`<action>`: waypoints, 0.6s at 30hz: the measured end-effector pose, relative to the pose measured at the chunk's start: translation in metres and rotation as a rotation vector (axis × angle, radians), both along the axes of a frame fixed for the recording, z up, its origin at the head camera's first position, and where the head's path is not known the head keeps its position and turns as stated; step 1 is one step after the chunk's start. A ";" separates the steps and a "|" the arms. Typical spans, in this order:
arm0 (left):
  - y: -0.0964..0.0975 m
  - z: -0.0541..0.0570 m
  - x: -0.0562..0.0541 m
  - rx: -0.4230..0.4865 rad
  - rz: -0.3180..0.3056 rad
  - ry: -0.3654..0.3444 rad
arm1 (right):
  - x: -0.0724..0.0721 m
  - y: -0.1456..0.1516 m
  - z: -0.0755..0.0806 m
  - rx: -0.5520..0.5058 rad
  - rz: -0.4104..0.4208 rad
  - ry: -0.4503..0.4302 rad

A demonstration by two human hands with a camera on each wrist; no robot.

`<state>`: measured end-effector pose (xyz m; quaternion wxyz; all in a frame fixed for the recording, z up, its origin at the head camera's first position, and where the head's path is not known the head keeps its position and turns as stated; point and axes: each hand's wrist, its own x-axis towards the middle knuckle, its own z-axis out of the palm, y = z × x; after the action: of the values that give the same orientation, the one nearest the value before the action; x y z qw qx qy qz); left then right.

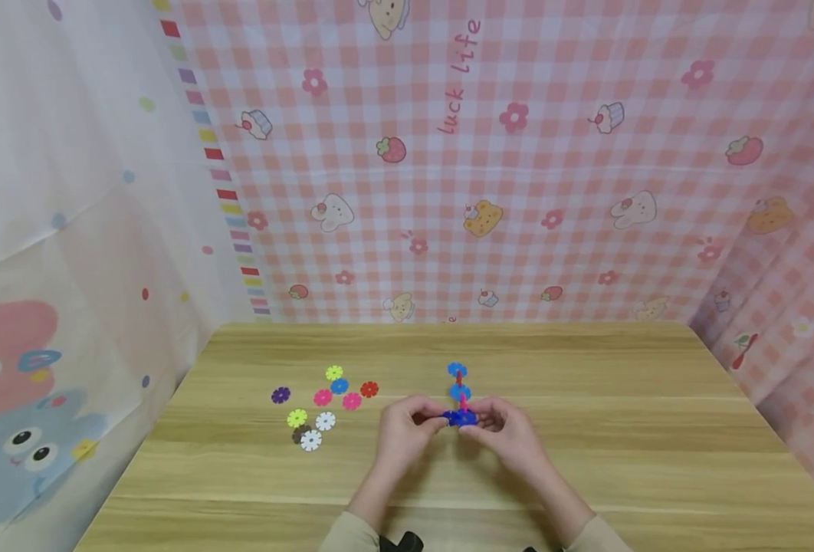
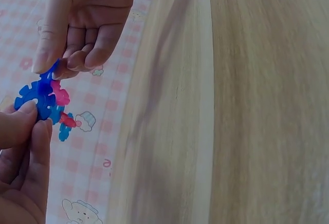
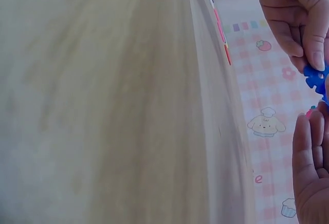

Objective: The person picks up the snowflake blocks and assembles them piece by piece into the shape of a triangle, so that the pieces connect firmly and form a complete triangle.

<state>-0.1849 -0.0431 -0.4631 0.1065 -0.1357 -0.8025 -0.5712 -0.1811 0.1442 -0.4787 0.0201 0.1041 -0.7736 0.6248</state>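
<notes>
My left hand [image 1: 410, 433] pinches a dark blue notched disc [image 2: 32, 96] between thumb and fingers. Opposite it, my right hand [image 1: 507, 433] pinches another dark blue disc [image 2: 49, 74], whose edge meets the first. Joined to these is a short chain of discs: a pink one [image 2: 60, 94], then light blue [image 1: 460, 392], red [image 1: 458, 378] and a light blue one [image 1: 457, 369] at the far end. Both hands are close together over the table, and fingertips hide part of the dark blue discs.
Loose notched discs lie left of the hands on the wooden table [image 1: 621, 429], among them purple [image 1: 280, 395], red [image 1: 369, 389], yellow [image 1: 297, 418] and white ones [image 1: 310, 440]. One white disc overlaps a brown disc [image 1: 300, 435]. A checked curtain [image 1: 441, 176] hangs behind the table.
</notes>
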 end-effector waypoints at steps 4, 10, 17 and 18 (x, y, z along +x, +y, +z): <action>0.002 0.000 -0.001 0.023 -0.005 -0.035 | 0.000 0.001 0.000 -0.016 -0.013 -0.004; 0.000 -0.001 -0.003 0.102 -0.036 -0.082 | 0.000 0.002 0.001 -0.030 -0.010 -0.008; -0.005 -0.001 -0.003 0.146 -0.046 -0.088 | -0.001 0.004 0.001 -0.009 0.003 -0.006; -0.006 -0.002 -0.004 0.138 -0.043 -0.086 | -0.001 0.004 0.000 -0.006 -0.003 -0.003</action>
<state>-0.1885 -0.0487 -0.4648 0.0689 -0.1204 -0.7619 -0.6327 -0.1824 0.1487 -0.4785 0.0204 0.1018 -0.7720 0.6271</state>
